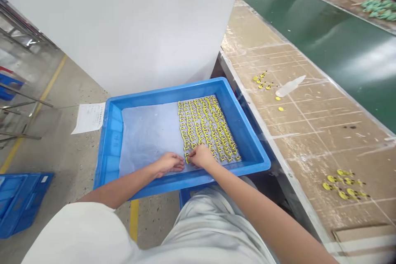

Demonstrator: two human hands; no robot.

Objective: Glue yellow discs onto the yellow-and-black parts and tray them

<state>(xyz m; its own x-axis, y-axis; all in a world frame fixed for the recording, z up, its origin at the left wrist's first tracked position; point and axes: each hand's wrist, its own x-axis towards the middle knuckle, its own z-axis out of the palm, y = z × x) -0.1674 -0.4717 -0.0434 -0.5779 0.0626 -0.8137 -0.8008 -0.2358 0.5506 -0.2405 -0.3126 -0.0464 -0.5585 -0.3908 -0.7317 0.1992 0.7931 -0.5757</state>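
The left hand (169, 163) lies over the bare part of a smooth, pale grey-white sheet (148, 132), fingers loosely bent and with nothing visible in them. Just beside it, the right hand (201, 156) reaches down to the near-left corner of a block of small yellow pieces with dark tips (204, 126), set in close rows on the right part of that sheet. Thumb and forefinger come together at a single yellow-and-black piece (187, 159) at the end of the leftmost row; the fingertips partly cover it at this small scale, so I cannot tell whether it is pinched or only touched.

Sheet and rows lie inside a shallow, rectangular blue plastic tray (113, 140). To its right, on a scuffed brown worktop (309, 148), a loose near cluster of similar yellow pieces (346, 183) and a smaller far cluster (262, 80) lie well apart, the far one near a whitish, translucent tapered object (291, 86).

The pieces look very light and fairly stiff, probably moulded plastic or rubber. The broad yellow part seems the best hold, taken lightly between thumb and fingertip; the thin dark end looks the weaker spot and may bend under pressure. With so little weight, a piece would likely skid on the smooth sheet, and a careless knuckle could knock its close neighbours askew.
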